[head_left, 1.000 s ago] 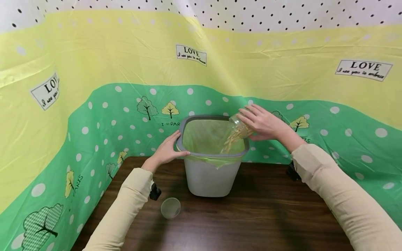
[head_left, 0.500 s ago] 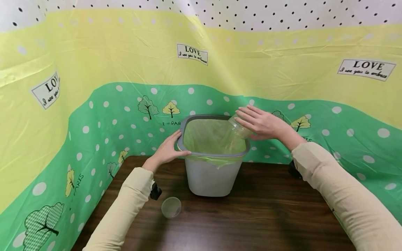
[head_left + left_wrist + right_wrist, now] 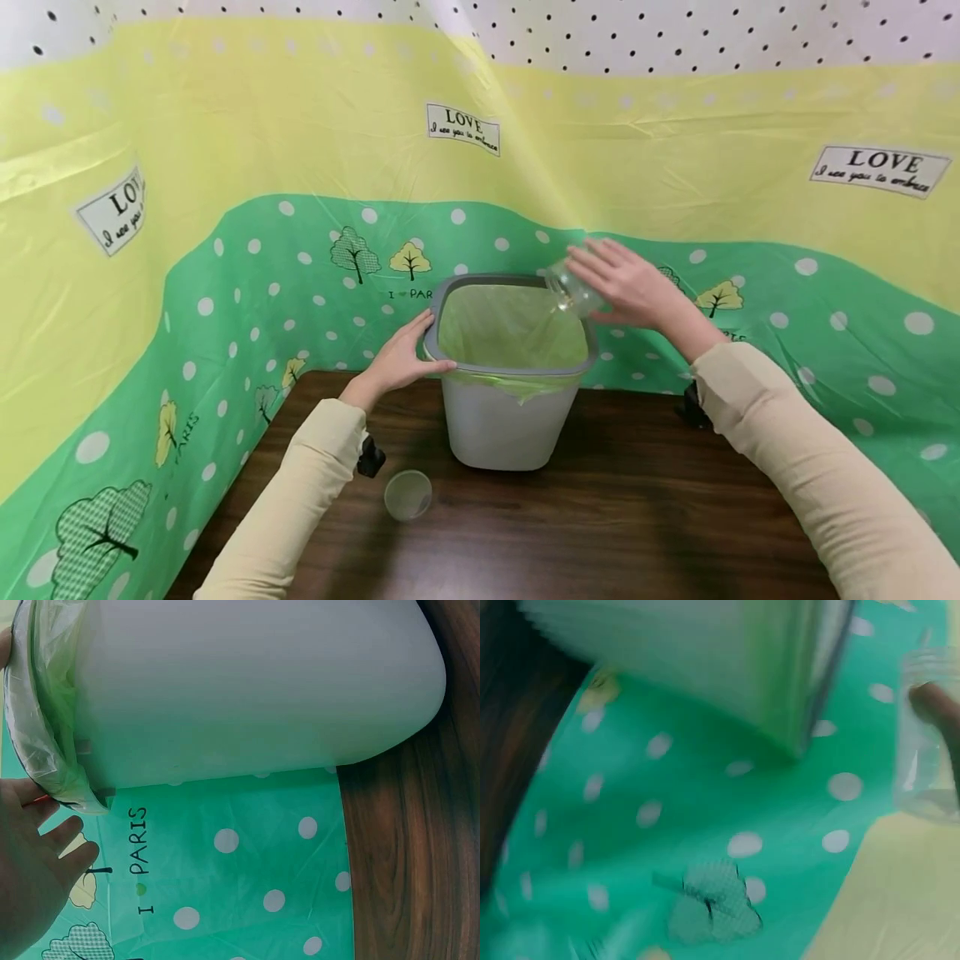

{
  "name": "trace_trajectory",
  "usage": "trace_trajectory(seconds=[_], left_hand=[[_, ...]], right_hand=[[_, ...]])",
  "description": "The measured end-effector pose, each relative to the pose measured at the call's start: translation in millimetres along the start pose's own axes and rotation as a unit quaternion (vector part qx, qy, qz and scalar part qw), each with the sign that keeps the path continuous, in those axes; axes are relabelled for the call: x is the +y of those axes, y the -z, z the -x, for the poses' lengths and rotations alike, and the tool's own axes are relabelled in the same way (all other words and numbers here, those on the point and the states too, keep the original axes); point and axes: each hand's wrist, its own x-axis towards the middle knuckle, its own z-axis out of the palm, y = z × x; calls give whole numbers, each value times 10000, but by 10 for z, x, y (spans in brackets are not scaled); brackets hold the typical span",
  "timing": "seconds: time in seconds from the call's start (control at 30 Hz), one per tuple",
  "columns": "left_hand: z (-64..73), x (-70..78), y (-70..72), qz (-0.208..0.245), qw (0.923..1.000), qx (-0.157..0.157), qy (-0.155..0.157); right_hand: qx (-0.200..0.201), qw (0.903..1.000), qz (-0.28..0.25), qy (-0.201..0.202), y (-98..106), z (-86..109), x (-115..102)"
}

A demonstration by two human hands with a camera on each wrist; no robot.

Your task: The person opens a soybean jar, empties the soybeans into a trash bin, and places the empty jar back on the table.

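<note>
A grey trash bin (image 3: 498, 421) with a green liner bag (image 3: 480, 325) stands upright on the table. My left hand (image 3: 397, 362) rests on the bin's left rim corner, thumb along the front and fingers outstretched at the side; in the left wrist view the fingers (image 3: 75, 862) look relaxed. Above the rim's right side my right hand (image 3: 630, 283) grips a clear plastic jar (image 3: 558, 283), tilted with its mouth toward the bin. A few pale bits show near its mouth. The right wrist view is blurred, with the jar (image 3: 915, 776) and one finger at its edge.
A clear round lid (image 3: 408, 495) lies on the dark wooden table (image 3: 600, 517), front left of the bin. A green and yellow printed curtain (image 3: 300, 250) hangs close behind the bin and along the left and right sides.
Tan elongated pieces poured from the jar into the bin a second ago; now only a few bits show in it. The right hand has shifted slightly with the jar. The left hand stayed put.
</note>
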Motion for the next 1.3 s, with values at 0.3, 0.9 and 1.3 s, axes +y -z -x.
trace_trajectory(seconds=[0.3, 0.9, 1.3], left_hand=[[7, -3, 0, 173, 9998, 66, -44], [18, -16, -37, 306, 9995, 90, 65], [31, -40, -41, 425, 9989, 135, 125]], right_hand=[[-189, 9997, 30, -139, -22, 80, -48], [1476, 8889, -2043, -3826, 55, 860, -383], [1643, 7371, -3276, -5677, -315, 1450, -1090]])
